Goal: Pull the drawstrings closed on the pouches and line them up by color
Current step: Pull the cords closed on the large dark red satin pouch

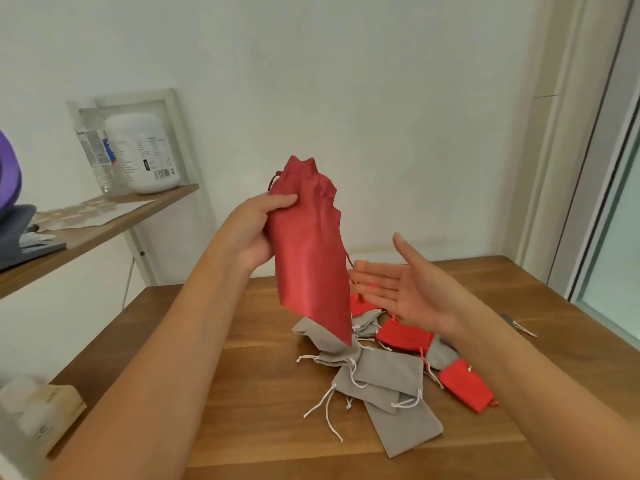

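Note:
My left hand (254,230) grips a long dark-red pouch (308,251) by its upper left side and holds it upright above the table, its mouth gathered at the top. My right hand (405,289) is open, palm up, just right of the pouch and apart from it. Below lies a loose pile: several grey pouches (384,375) with white drawstrings and small red pouches (405,336), one of them (465,386) at the pile's right edge. A thin red drawstring hangs down the held pouch's right side.
The wooden table (242,375) carries the pile near its middle. A wooden shelf (104,223) at left holds a white jar (145,154), a clear bottle and papers. A tissue box (48,410) sits at the lower left. A window frame runs along the right.

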Tool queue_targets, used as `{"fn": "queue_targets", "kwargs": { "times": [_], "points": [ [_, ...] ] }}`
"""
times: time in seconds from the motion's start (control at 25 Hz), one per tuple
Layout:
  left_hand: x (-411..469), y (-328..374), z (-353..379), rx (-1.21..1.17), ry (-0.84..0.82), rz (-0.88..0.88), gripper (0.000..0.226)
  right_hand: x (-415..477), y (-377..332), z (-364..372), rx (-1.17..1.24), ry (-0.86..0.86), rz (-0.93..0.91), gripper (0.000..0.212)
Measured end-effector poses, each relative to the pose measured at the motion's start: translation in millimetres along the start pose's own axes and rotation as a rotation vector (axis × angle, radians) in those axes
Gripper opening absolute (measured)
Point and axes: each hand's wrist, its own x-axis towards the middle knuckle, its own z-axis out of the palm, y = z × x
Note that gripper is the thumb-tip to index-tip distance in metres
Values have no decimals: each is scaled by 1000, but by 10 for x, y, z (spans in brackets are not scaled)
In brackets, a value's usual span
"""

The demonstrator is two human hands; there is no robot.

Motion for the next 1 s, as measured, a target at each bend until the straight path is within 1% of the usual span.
{"fn": "queue_targets", "kwargs": {
  "times": [0.08,0.2,0.28,0.36,0.44,0.56,0.6,0.72,0.76,0.8,0.88,1.0],
  "points": [
    [-12,-33,48,-2,-84,-13,28,-31,-129,-47,71,-46,104,78],
    [-16,-93,82,-44,-194,-31,34,-53,-181,-66,24,-69,193,86],
    [-34,-136,93,-47,-255,-29,35,-68,-133,-20,1,-96,245,90],
    [-34,-172,76,-45,-312,-44,37,-69,-97,37,42,-94,229,88],
    [-43,-178,29,-22,-339,-76,43,-57,-117,46,175,-34,163,73],
    [-62,-180,-90,15,-304,-168,52,-44,-197,24,378,99,89,33],
    [-65,-195,-133,-2,-286,-202,49,-37,-213,1,400,154,67,26],
    [-49,-316,-233,-91,-168,-309,24,-15,-233,-80,340,285,47,25],
    [-27,-374,-260,-124,-118,-348,26,-7,-228,-105,325,302,57,25],
    [2,-441,-282,-153,-77,-383,32,11,-217,-140,319,313,69,25],
    [73,-568,-310,-226,-23,-417,39,39,-195,-207,294,326,88,25],
    [190,-726,-317,-237,39,-427,33,88,-181,-297,248,327,124,27]
  ]
}}
